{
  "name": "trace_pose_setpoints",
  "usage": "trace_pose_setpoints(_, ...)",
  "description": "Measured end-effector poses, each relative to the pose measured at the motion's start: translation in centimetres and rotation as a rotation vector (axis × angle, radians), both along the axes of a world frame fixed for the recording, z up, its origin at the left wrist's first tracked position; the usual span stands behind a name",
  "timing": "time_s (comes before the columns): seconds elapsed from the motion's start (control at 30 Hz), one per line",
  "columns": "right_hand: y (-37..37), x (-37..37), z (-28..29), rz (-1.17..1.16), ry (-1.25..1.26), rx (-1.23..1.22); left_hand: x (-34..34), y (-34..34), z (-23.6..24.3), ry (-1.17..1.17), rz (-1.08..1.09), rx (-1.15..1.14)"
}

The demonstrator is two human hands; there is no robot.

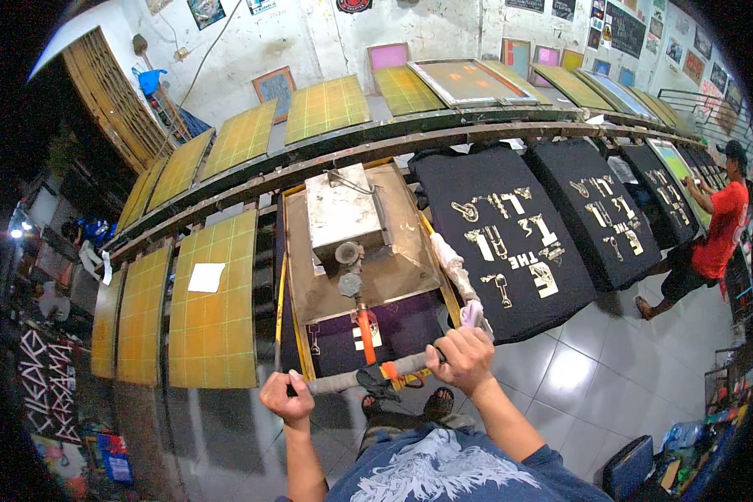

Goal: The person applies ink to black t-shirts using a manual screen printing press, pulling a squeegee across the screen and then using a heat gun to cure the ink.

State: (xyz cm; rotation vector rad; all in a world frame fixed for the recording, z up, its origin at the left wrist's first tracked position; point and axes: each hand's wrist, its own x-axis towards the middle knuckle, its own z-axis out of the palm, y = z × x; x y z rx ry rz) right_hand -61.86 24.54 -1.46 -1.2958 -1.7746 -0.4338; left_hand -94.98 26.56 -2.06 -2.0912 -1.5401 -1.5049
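My left hand [286, 397] is closed round the left end of a grey-wrapped handlebar [335, 383]. Near its other end, my right hand [462, 360] grips the same bar. An orange pole [365, 333] runs from the bar to a broad flat brown panel [406, 243] carrying a pale metal box [336, 197], which looks like a flash dryer. Yellow rails [282, 309] flank the panel. Below its near edge shows part of a dark printed shirt [410, 322]; the panel hides the rest. A whitish wrapped cable [452, 263] lies along the right rail, close to my right hand.
Right of the panel, black shirts with cream prints [506, 230] lie on boards in a row. Yellowish boards [217, 326] stand to the left, with more boards [326, 109] behind a long rail. A person in a red shirt [724, 230] works at the far right over a frame [678, 171].
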Motion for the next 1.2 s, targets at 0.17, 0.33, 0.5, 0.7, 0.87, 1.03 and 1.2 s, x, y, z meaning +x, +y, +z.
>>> trace_pose_setpoints(0.17,0.2,0.7,0.2,0.054,-0.004,-0.023,1.7,-0.2,0.2,-0.069,0.058,0.063)
trace_pose_setpoints(0.33,0.0,1.6,1.0,0.090,-0.004,-0.105,1.2,-0.1,-1.4,-0.211,0.109,-0.030)
trace_pose_setpoints(0.5,-0.4,2.1,3.0,0.206,-0.037,-0.393,2.5,-0.6,-0.9,-0.193,0.203,0.019)
trace_pose_setpoints(0.7,1.9,1.6,4.7,0.398,-0.336,-0.851,2.5,-0.4,-1.2,-0.170,0.235,0.041)
trace_pose_setpoints(0.87,1.3,1.4,3.0,0.351,-0.245,-0.711,2.3,-0.4,-1.6,-0.176,0.244,0.053)
trace_pose_setpoints(1.03,1.0,1.0,2.1,0.308,-0.225,-0.620,2.3,-0.3,-1.6,-0.171,0.246,0.056)
trace_pose_setpoints(1.2,1.1,1.2,1.8,0.310,-0.231,-0.585,2.6,-0.2,-1.9,-0.180,0.252,0.054)
